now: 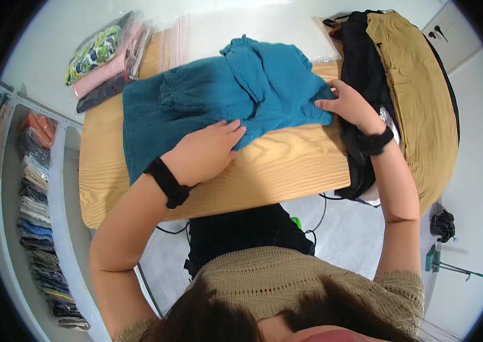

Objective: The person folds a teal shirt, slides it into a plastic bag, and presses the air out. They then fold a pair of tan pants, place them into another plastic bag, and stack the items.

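Note:
A teal garment (201,94) lies partly folded across the wooden table, its left part flat and its right part bunched in layers with a gathered edge at the top. My left hand (207,151) rests on the near edge of the cloth, fingers stretched out flat over it. At the garment's right end, my right hand (351,105) holds the edge, with the thumb over the fabric and the index finger farther up the side. The other right fingers are mostly hidden. Each wrist wears a black fuzzy band.
The wooden table (287,165) extends toward me. Clear plastic bags (253,34) lie behind the garment. Folded bagged clothes (101,62) are stacked at the back left. Mustard trousers (418,97) and black clothing (361,51) drape at the right. A shelf of packed clothes (36,211) stands left.

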A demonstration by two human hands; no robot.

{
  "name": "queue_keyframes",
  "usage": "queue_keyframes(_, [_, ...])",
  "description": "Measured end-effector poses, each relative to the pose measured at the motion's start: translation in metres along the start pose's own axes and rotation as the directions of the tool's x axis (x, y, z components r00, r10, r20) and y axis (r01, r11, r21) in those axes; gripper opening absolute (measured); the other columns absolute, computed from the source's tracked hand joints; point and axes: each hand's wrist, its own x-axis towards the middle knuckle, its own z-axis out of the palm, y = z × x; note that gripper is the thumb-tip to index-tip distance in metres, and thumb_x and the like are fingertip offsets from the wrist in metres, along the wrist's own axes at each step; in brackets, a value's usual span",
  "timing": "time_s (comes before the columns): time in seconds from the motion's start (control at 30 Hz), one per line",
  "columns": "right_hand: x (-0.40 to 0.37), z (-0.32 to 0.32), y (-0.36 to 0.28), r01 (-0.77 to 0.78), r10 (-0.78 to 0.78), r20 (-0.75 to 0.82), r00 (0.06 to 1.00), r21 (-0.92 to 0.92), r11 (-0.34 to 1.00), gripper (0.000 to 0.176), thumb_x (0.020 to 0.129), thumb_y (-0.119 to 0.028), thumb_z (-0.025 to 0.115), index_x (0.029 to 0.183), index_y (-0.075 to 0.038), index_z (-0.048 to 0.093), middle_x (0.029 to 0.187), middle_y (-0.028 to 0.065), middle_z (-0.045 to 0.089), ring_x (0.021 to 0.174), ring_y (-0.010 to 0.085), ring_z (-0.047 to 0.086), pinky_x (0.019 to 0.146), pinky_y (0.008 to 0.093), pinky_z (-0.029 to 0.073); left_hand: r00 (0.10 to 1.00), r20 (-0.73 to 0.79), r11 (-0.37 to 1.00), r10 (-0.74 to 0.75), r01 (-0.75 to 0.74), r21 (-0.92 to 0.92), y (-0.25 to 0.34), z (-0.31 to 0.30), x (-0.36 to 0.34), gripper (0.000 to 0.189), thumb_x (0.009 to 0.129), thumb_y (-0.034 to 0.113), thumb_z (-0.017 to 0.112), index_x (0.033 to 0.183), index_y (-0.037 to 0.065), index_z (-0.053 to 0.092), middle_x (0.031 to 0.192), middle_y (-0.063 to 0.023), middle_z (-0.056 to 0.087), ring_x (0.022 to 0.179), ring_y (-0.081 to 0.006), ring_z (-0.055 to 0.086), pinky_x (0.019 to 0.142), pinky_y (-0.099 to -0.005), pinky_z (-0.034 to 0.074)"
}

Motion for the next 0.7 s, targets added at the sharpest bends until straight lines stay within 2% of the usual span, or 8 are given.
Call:
queue_keyframes(0.03, [-0.012, -0.001, -0.025, -0.039, -0.007, -0.163, 0.987, -0.275, 0.961, 0.049, 0.075, -0.02, 0.074, 0.115, -0.002, 0.054, 0.106, 0.0175, 0.061, 0.102, 0.0306, 0.058, 0.087, 0.0361, 0.045, 1.0, -0.003, 1.0, 0.002, -0.002, 0.019, -0.008, -0.011, 0.006, 0.042, 0.086, 0.014, 0.056, 0.125, -0.001, 0.051, 0.123, -0.0177, 0.056, 0.114, -0.0334, 0.052, 0.091, -0.037, 0.047])
queue_keyframes(0.1, [-0.025, 0.006, -0.041, 0.319, -0.543, -0.368, 0.755, -0.517, 0.794, 0.034, 0.073, -0.017, 0.072, 0.101, -0.003, 0.058, 0.096, 0.0171, 0.06, 0.094, 0.0376, 0.057, 0.086, 0.0416, 0.045, 0.963, 0.268, 0.94, -0.012, 0.102, -0.326, -0.024, -0.049, 0.027, 0.032, 0.087, 0.017, 0.059, 0.114, -0.001, 0.059, 0.107, -0.0171, 0.064, 0.102, -0.0288, 0.06, 0.084, -0.0338, 0.049])
queue_keyframes(0.13, [-0.027, 0.011, -0.044, 0.487, -0.605, -0.242, 0.759, -0.405, 0.774, 0.034, 0.073, -0.015, 0.07, 0.102, -0.003, 0.058, 0.097, 0.0165, 0.059, 0.097, 0.0368, 0.055, 0.087, 0.0414, 0.045, 0.96, 0.248, 0.862, -0.129, 0.232, -0.451, -0.026, -0.07, 0.039, 0.028, 0.087, 0.021, 0.056, 0.102, -0.001, 0.063, 0.094, -0.0188, 0.065, 0.087, -0.0272, 0.063, 0.078, -0.0357, 0.049])
queue_keyframes(0.2, [-0.031, 0.028, -0.047, 0.689, -0.702, -0.027, 0.712, -0.165, 0.706, 0.03, 0.076, -0.01, 0.066, 0.103, -0.002, 0.057, 0.103, 0.0166, 0.057, 0.102, 0.0352, 0.053, 0.089, 0.041, 0.044, 0.971, 0.121, 0.835, -0.208, 0.241, -0.495, -0.052, -0.081, 0.063, 0.03, 0.09, 0.022, 0.055, 0.107, -0.001, 0.062, 0.097, -0.0131, 0.066, 0.09, -0.0212, 0.061, 0.082, -0.0311, 0.047])
queue_keyframes(0.3, [-0.03, 0.059, -0.03, 0.684, -0.65, 0.215, 0.729, -0.236, 0.69, 0.044, 0.078, -0.016, 0.064, 0.118, -0.001, 0.054, 0.116, 0.0165, 0.051, 0.11, 0.0334, 0.048, 0.092, 0.0428, 0.042, 0.948, 0.035, 0.826, -0.317, 0.294, -0.482, -0.09, -0.078, 0.103, 0.035, 0.093, 0.026, 0.053, 0.116, 0.0, 0.057, 0.106, -0.0105, 0.063, 0.099, -0.018, 0.057, 0.088, -0.0298, 0.044])
queue_keyframes(0.53, [-0.035, 0.069, -0.027, 0.644, -0.615, 0.204, 0.762, -0.346, 0.683, 0.057, 0.078, -0.025, 0.066, 0.126, -0.001, 0.049, 0.125, 0.0139, 0.046, 0.115, 0.0296, 0.044, 0.091, 0.0427, 0.042, 0.88, 0.109, 0.824, -0.463, 0.472, -0.314, -0.136, -0.017, 0.162, 0.052, 0.09, 0.033, 0.051, 0.134, 0.005, 0.043, 0.133, -0.0203, 0.048, 0.124, -0.0325, 0.045, 0.102, -0.0379, 0.037])
queue_keyframes(0.67, [-0.035, 0.069, -0.027, 0.627, -0.59, 0.217, 0.778, -0.332, 0.705, 0.057, 0.078, -0.026, 0.066, 0.127, -0.002, 0.049, 0.126, 0.0135, 0.045, 0.117, 0.0291, 0.042, 0.094, 0.0434, 0.04, 0.843, 0.069, 0.818, -0.533, 0.535, -0.21, -0.141, -0.015, 0.177, 0.055, 0.083, 0.028, 0.063, 0.128, 0.0, 0.049, 0.123, -0.02, 0.055, 0.11, -0.0279, 0.055, 0.094, -0.0341, 0.042])
queue_keyframes(0.7, [-0.035, 0.068, -0.027, 0.625, -0.588, 0.216, 0.779, -0.332, 0.706, 0.057, 0.078, -0.026, 0.066, 0.127, -0.002, 0.049, 0.126, 0.0135, 0.045, 0.117, 0.0291, 0.042, 0.094, 0.0434, 0.04, 0.832, 0.179, 0.811, -0.524, 0.552, -0.192, -0.142, -0.023, 0.181, 0.055, 0.077, 0.023, 0.067, 0.124, -0.001, 0.052, 0.115, -0.0188, 0.059, 0.103, -0.027, 0.057, 0.09, -0.0334, 0.044])
